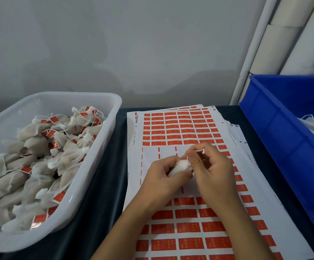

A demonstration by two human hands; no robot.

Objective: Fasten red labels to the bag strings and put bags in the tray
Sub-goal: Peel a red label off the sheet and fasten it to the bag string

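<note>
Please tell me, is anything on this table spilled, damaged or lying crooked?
Nothing spilled or damaged. The label sheets are stacked unevenly, lower ones fanning out to the right. The labelled bags sit inside the white tray. The left hand holds one bag while the right hand pinches its string.

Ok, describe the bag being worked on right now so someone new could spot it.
Start at the label sheet in the middle of the table. Above its stripped patch, the left hand and right hand meet around one small white bag. Unlike those in the white tray, no red label shows on it.
</note>
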